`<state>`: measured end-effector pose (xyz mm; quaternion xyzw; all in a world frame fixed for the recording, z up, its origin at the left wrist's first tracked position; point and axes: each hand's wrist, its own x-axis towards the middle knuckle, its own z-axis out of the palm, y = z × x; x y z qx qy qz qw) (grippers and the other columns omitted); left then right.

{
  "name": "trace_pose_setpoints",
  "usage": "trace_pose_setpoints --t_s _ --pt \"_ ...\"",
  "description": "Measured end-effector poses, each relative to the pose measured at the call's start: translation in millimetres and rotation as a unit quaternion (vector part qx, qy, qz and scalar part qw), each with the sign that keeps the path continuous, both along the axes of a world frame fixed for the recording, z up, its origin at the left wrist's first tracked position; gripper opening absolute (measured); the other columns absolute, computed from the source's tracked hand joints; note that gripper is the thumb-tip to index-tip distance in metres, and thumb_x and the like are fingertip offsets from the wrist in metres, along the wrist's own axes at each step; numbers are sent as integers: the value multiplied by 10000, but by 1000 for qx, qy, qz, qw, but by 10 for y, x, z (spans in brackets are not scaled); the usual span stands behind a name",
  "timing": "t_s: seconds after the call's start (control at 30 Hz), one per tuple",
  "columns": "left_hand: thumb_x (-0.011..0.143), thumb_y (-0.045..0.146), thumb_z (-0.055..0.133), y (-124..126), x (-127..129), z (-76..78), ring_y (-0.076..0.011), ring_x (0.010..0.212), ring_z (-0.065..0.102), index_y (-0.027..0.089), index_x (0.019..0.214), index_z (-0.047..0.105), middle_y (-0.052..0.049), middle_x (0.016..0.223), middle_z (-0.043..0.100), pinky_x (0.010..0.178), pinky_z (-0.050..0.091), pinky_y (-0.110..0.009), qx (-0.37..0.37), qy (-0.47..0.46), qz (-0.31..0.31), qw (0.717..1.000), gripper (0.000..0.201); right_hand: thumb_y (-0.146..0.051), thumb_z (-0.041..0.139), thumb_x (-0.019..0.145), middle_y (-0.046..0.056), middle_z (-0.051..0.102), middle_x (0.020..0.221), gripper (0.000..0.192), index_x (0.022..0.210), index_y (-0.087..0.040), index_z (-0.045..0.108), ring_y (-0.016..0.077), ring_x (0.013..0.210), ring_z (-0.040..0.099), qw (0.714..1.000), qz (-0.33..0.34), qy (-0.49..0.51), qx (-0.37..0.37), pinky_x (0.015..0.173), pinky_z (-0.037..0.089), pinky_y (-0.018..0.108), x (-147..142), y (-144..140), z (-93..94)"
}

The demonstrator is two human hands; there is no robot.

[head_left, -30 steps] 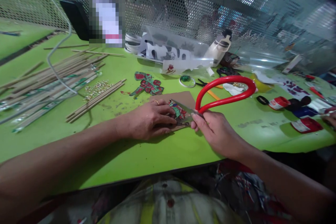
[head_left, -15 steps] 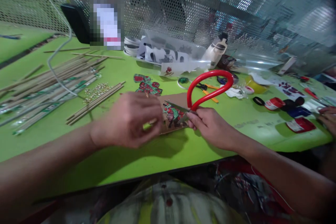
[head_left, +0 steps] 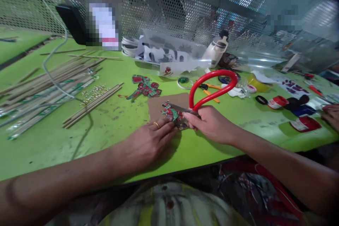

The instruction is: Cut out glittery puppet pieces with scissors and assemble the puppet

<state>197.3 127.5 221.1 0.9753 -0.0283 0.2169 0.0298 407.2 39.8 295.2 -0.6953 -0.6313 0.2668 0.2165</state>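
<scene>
My right hand [head_left: 214, 123] is closed around the blade end of a pair of scissors [head_left: 214, 93], whose big red handle loops stick up above it. The metal blades point left over a brown cardboard piece [head_left: 156, 107]. On that cardboard lies a small red, green and black cut-out figure [head_left: 171, 112], partly covered by the blades and fingers. My left hand [head_left: 150, 143], with a ring on one finger, rests on the table's near side. Its fingers lie stretched out, with the tips pressing at the figure's lower edge; what is under them is hidden. Another red and green cut-out [head_left: 145, 86] lies behind the cardboard.
Bundled sticks [head_left: 50, 84] and scattered gold beads [head_left: 94, 94] lie at left. Behind are a clear plastic sheet [head_left: 172, 51], a white bottle [head_left: 215, 52] and orange-handled pliers [head_left: 212, 91]. Red tape rolls [head_left: 305, 123] stand at right, near another person's hand [head_left: 331, 114].
My left hand has come down from above the cardboard and now rests with its fingers on the cut-out figure's edge. The right hand keeps the scissors in about the same place.
</scene>
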Motion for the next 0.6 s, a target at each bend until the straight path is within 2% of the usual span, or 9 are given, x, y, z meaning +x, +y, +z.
trace_pose_setpoints --t_s 0.1,0.17,0.37,0.6 --pt "976 451 561 -31 40 -59 -386 1143 613 56 1296 597 -211 1206 682 896 564 -541 -12 35 31 999 510 -332 472 981 -33 493 547 374 627 -213 504 139 544 474 1000 -5 -1 14 571 363 287 -8 -57 -16" --pt "954 494 589 -62 44 -52 -386 1134 606 87 1271 616 -196 1202 680 893 555 -540 -22 57 44 997 516 -326 470 984 -21 529 578 370 636 -211 517 146 575 505 1000 -1 4 29 593 384 288 -11 -103 -34" --pt "946 498 599 -91 26 -2 -365 1101 599 80 1277 617 -174 1179 675 913 534 -525 -42 78 64 994 534 -380 451 1002 28 600 682 401 656 -202 548 190 706 587 999 -25 10 43 684 426 322 10 -192 -125" --pt "981 433 563 -146 24 60 -340 1126 584 109 1334 595 -149 1204 661 936 521 -518 -67 100 96 988 480 -416 444 995 25 592 651 405 661 -210 543 196 679 583 998 -43 24 51 656 402 331 14 -202 -173"
